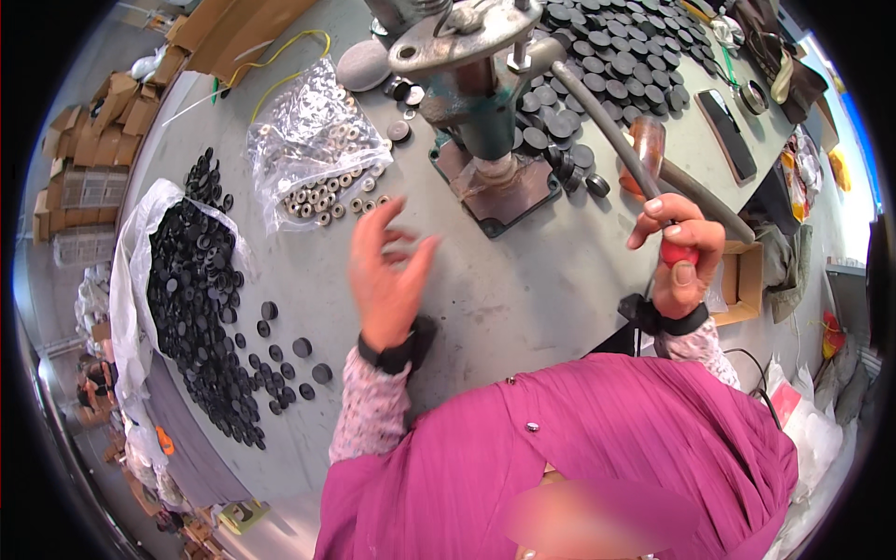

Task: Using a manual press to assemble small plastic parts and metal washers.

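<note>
My right hand (683,254) is wrapped round the red ball knob (679,253) at the end of a grey metal lever (607,129). The lever slants down from a green hand press (481,131) that stands on the table's far middle. My left hand (385,275) hovers left of the press base (504,201), slightly blurred, with fingers apart and nothing visible in them. Just beyond it are small metal rings (324,203), some spilling from a clear plastic bag (303,126). What sits under the press ram is hard to make out.
Small black round caps (196,280) are heaped at left, partly on a white sack (131,261). Larger black discs (616,56) pile up behind the press. A phone (726,135), an amber cylinder (646,149), a thick grey bar (705,201) and a cardboard box (744,280) lie to the right.
</note>
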Demonstrator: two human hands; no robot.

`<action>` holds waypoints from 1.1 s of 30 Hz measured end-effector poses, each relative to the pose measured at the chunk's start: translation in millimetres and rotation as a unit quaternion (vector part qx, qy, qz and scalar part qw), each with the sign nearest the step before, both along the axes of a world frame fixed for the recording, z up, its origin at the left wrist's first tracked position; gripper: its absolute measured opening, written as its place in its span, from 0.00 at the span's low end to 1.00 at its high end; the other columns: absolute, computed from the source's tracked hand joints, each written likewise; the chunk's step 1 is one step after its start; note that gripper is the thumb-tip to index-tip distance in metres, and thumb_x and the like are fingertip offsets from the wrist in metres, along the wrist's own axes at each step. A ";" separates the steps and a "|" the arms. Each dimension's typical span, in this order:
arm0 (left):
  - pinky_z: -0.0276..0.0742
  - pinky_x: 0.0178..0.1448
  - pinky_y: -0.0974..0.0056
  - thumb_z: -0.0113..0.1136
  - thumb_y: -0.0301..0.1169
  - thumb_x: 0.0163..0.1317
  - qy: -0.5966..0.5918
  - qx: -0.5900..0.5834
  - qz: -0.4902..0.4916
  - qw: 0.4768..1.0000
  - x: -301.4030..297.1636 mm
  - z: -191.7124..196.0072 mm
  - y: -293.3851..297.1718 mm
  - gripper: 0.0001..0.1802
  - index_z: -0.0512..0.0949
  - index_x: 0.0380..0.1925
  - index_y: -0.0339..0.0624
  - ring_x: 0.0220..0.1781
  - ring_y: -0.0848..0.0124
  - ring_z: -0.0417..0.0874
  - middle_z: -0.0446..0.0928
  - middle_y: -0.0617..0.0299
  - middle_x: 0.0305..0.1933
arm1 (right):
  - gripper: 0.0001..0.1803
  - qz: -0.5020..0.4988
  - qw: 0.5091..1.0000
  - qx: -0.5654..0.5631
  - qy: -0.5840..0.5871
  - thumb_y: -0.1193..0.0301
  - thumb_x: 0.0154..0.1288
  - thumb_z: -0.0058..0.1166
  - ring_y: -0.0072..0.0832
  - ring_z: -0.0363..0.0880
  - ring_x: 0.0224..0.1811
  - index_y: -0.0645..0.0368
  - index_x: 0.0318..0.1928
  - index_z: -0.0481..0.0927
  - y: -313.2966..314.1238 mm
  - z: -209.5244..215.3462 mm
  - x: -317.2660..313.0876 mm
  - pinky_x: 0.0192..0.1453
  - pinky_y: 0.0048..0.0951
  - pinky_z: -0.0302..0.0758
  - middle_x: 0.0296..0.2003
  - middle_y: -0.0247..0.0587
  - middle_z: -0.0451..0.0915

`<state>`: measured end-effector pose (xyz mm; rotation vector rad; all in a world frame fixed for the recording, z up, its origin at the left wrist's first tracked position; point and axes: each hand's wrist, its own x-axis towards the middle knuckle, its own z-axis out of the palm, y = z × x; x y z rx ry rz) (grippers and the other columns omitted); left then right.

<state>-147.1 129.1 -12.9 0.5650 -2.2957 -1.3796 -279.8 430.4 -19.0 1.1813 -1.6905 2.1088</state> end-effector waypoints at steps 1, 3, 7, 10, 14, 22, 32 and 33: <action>0.79 0.41 0.67 0.75 0.25 0.55 -0.035 -0.073 0.029 0.996 25.3 3.4 -12.0 0.27 0.80 0.56 0.41 0.40 0.71 0.81 0.79 0.58 0.54 | 0.20 -0.008 1.000 0.029 0.004 0.54 0.77 0.50 0.35 0.79 0.36 0.58 0.52 0.68 6.8 6.0 2.8 0.37 0.35 0.80 0.54 0.63 0.77; 0.75 0.39 0.64 0.74 0.27 0.56 -0.115 -0.195 0.076 0.971 76.0 7.9 -38.3 0.21 0.82 0.50 0.39 0.36 0.69 0.78 0.81 0.58 0.49 | 0.21 -0.021 0.999 0.048 0.003 0.53 0.76 0.50 0.35 0.78 0.35 0.58 0.52 0.67 0.7 22.0 -3.6 0.38 0.35 0.80 0.51 0.64 0.77; 0.77 0.46 0.59 0.75 0.32 0.56 -0.285 -0.306 0.166 0.893 169.8 21.1 -49.1 0.20 0.81 0.47 0.38 0.39 0.64 0.81 0.80 0.54 0.47 | 0.23 -0.008 0.996 -0.006 0.092 0.50 0.76 0.45 0.33 0.77 0.31 0.61 0.47 0.70 -23.3 77.4 -26.4 0.30 0.28 0.74 0.39 0.62 0.80; 0.78 0.48 0.59 0.73 0.30 0.57 -0.326 -0.282 0.180 0.884 200.1 15.7 -43.5 0.20 0.80 0.49 0.37 0.39 0.65 0.83 0.77 0.53 0.50 | 0.26 -0.003 0.998 0.005 0.069 0.48 0.74 0.42 0.32 0.74 0.28 0.63 0.43 0.72 -40.3 131.1 -45.1 0.25 0.24 0.67 0.34 0.59 0.78; 0.79 0.46 0.60 0.70 0.26 0.60 -0.266 -0.190 0.211 0.921 205.7 -2.8 -39.3 0.20 0.79 0.52 0.36 0.34 0.67 0.82 0.74 0.53 0.54 | 0.28 -0.111 0.993 0.033 -0.007 0.49 0.69 0.38 0.33 0.73 0.31 0.66 0.43 0.73 -63.2 163.5 -64.1 0.27 0.23 0.68 0.32 0.56 0.75; 0.77 0.39 0.65 0.70 0.26 0.59 -0.249 -0.160 0.293 0.909 227.8 -20.4 -58.1 0.22 0.80 0.54 0.34 0.32 0.70 0.80 0.75 0.54 0.54 | 0.26 -0.090 0.987 -0.093 0.094 0.49 0.76 0.41 0.25 0.71 0.19 0.61 0.31 0.72 -103.3 184.0 -55.0 0.25 0.22 0.67 0.20 0.42 0.73; 0.79 0.36 0.69 0.76 0.26 0.52 -0.036 -0.053 -0.005 0.998 16.4 2.8 14.0 0.19 0.83 0.45 0.34 0.32 0.74 0.83 0.83 0.59 0.41 | 0.28 -0.100 0.992 -0.031 0.069 0.47 0.76 0.41 0.23 0.70 0.19 0.60 0.31 0.72 -99.7 193.9 -41.9 0.24 0.22 0.64 0.20 0.42 0.75; 0.79 0.36 0.69 0.77 0.26 0.52 -0.002 -0.048 -0.028 0.998 -4.8 -0.4 20.4 0.20 0.84 0.45 0.33 0.31 0.74 0.83 0.83 0.59 0.41 | 0.28 -0.084 0.995 0.037 0.032 0.47 0.76 0.41 0.23 0.70 0.19 0.60 0.30 0.71 -95.9 201.5 -35.1 0.24 0.21 0.64 0.20 0.42 0.74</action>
